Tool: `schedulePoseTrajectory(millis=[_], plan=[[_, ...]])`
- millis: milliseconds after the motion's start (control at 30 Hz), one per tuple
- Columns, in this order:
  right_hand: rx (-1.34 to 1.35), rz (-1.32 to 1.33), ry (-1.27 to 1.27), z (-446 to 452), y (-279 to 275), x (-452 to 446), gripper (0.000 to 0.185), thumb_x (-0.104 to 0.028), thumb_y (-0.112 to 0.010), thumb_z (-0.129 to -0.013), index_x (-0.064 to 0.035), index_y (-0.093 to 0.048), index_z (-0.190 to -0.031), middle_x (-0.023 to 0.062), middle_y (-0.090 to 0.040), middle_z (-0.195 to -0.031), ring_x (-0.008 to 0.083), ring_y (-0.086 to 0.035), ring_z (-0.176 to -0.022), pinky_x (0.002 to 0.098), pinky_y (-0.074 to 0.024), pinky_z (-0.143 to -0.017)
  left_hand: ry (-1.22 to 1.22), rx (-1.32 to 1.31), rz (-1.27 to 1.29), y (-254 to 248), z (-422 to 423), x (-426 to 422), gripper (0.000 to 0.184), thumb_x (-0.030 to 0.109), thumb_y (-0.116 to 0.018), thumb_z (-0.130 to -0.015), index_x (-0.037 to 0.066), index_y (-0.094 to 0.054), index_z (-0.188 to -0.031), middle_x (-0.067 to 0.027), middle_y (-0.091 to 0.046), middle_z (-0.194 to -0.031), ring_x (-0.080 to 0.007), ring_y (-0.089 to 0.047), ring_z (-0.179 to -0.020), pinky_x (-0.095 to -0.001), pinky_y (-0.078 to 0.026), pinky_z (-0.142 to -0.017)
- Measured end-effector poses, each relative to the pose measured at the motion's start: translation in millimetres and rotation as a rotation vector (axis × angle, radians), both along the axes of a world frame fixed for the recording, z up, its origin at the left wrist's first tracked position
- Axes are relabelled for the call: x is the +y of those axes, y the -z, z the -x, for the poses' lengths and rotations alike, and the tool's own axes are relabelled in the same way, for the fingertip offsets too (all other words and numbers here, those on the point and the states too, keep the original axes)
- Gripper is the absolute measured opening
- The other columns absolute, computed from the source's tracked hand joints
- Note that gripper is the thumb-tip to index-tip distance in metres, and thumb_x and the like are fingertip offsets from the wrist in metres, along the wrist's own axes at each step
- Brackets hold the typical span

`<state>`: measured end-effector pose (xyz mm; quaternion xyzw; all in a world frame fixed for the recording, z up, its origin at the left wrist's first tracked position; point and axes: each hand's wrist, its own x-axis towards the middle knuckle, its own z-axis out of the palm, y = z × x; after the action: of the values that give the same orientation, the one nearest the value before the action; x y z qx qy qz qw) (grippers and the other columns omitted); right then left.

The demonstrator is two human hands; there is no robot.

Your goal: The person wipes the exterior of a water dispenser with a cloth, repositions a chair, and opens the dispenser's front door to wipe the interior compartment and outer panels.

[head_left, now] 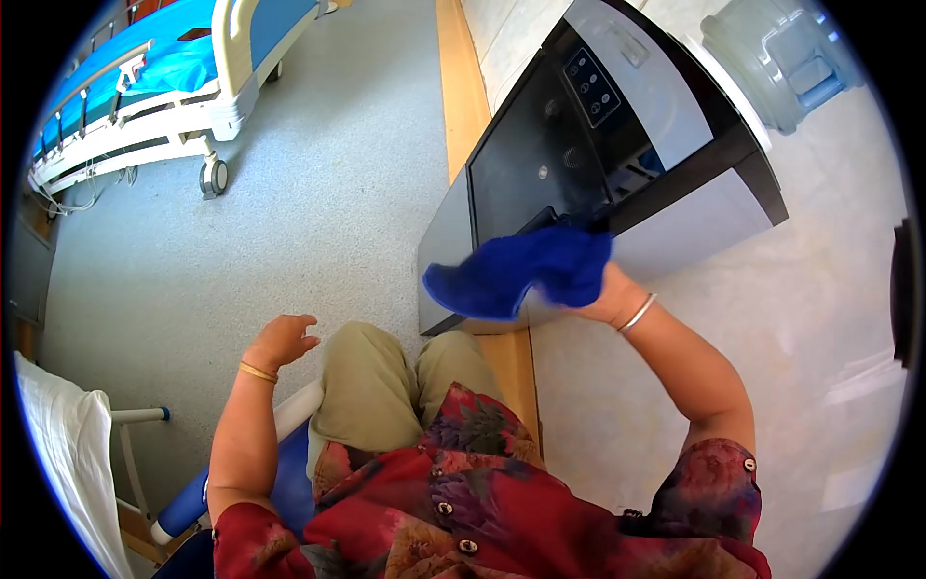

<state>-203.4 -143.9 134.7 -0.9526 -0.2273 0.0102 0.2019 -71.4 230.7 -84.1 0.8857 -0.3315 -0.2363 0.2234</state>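
Observation:
My right hand (pixel 603 297) grips a dark blue cloth (pixel 526 273), its fingers mostly hidden behind the fabric. The cloth hangs across the lower front of a black and silver water dispenser (pixel 516 159), near its tap recess; I cannot tell whether it touches the surface. A clear water bottle (pixel 783 60) sits on top of the dispenser. My left hand (pixel 283 342) is held beside my left knee, thumb and fingers apart, with nothing in it.
A wheeled hospital bed (pixel 174 121) with blue bedding stands at the upper left. White cloth (pixel 72 449) hangs over a metal frame at the lower left. A pale wall (pixel 617 415) rises on the right, and a blue seat (pixel 292 473) is under me.

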Motion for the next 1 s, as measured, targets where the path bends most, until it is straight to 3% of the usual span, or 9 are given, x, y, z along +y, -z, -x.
schedulePoseTrajectory(millis=[233,300,400,500,567,733,833,900,1000], plan=[[-0.228,0.525,-0.252,-29.0,68.6,32.3,0.025,-0.008,-0.056,-0.074,-0.0061,-0.058,-0.099,0.0061,-0.059,-0.102,0.0206,-0.057,-0.09,0.0285,-0.0472,-0.075,-0.006,-0.025,0.021,-1.3,-0.3,-0.1,0.035,0.021,-0.063,-0.074,0.004,-0.058,-0.104,-0.0156,-0.063,-0.082,-0.0313,-0.059,-0.078,-0.0377,-0.047,-0.069],[-0.134,0.36,-0.234,-36.3,115.6,21.9,0.026,-0.011,-0.054,-0.076,-0.0061,-0.058,-0.101,0.0073,-0.058,-0.105,0.0199,-0.057,-0.091,0.0273,-0.0472,-0.074,0.003,-0.006,-0.014,-7.5,2.2,-2.8,0.035,0.021,-0.062,-0.076,0.005,-0.057,-0.106,-0.0154,-0.063,-0.09,-0.0308,-0.059,-0.085,-0.039,-0.047,-0.074],[-0.171,0.554,-0.132,-37.8,157.7,24.1,0.015,-0.018,-0.055,-0.078,-0.0059,-0.06,-0.087,0.0111,-0.06,-0.094,0.0229,-0.059,-0.08,0.0327,-0.0476,-0.064,0.008,-0.004,-0.033,-19.1,4.7,-6.6,0.034,0.022,-0.061,-0.077,0.005,-0.057,-0.106,-0.0155,-0.062,-0.093,-0.0308,-0.059,-0.086,-0.039,-0.046,-0.075],[0.106,0.461,0.226,-42.9,132.4,63.9,0.02,-0.025,-0.058,-0.076,-0.0061,-0.059,-0.07,0.0116,-0.06,-0.078,0.0273,-0.059,-0.073,0.0371,-0.0474,-0.062,-0.014,-0.01,0.112,-21.5,7.7,-15.7,0.035,0.024,-0.062,-0.077,0.005,-0.057,-0.107,-0.016,-0.062,-0.095,-0.0303,-0.059,-0.089,-0.0389,-0.046,-0.078],[-0.046,0.034,0.369,-50.4,131.0,78.5,0.027,-0.032,-0.059,-0.076,-0.0054,-0.06,-0.07,0.0131,-0.059,-0.074,0.0301,-0.058,-0.072,0.0388,-0.0457,-0.062,0.019,0.106,0.26,-24.1,14.9,-33.4,0.042,0.029,-0.059,-0.08,0.005,-0.053,-0.114,-0.0174,-0.06,-0.102,-0.0302,-0.058,-0.094,-0.0379,-0.046,-0.082],[0.038,-0.422,0.398,-41.0,108.0,113.6,0.024,-0.028,-0.057,-0.077,-0.004,-0.063,-0.077,0.0158,-0.06,-0.078,0.0325,-0.057,-0.075,0.0393,-0.0449,-0.067,-0.092,0.545,0.831,-56.5,59.0,-91.3,0.064,0.032,-0.049,-0.088,0.002,-0.02,-0.137,-0.021,-0.038,-0.131,-0.0261,-0.033,-0.125,-0.0323,-0.025,-0.102],[0.172,-0.576,0.381,-33.6,88.4,110.4,0.022,-0.016,-0.057,-0.079,0.0015,-0.06,-0.092,0.0154,-0.059,-0.075,0.0296,-0.057,-0.068,0.033,-0.0456,-0.064,-0.368,0.985,1.216,-58.3,77.6,-131.3,0.041,0.021,-0.053,-0.088,0.005,-0.04,-0.124,-0.0101,-0.053,-0.113,-0.0182,-0.051,-0.105,-0.0303,-0.042,-0.089],[-0.025,-0.265,0.255,-21.3,28.0,99.4,0.025,-0.014,-0.059,-0.077,-0.0013,-0.059,-0.098,0.0146,-0.06,-0.078,0.0281,-0.058,-0.068,0.0322,-0.0468,-0.065,-0.387,1.25,1.404,-87.3,87.2,-149.4,0.027,0.018,-0.054,-0.088,0.008,-0.047,-0.111,-0.0057,-0.057,-0.102,-0.0139,-0.058,-0.09,-0.0295,-0.05,-0.077],[-0.774,0.226,0.153,7.0,-71.1,72.0,0.021,-0.021,-0.062,-0.074,-0.0077,-0.058,-0.09,0.0086,-0.061,-0.08,0.023,-0.059,-0.071,0.0339,-0.0459,-0.06,-0.422,1.242,1.495,-144.1,85.7,-169.2,0.021,0.018,-0.049,-0.09,0.008,-0.048,-0.108,-0.0076,-0.058,-0.1,-0.0176,-0.061,-0.084,-0.0318,-0.053,-0.074]])
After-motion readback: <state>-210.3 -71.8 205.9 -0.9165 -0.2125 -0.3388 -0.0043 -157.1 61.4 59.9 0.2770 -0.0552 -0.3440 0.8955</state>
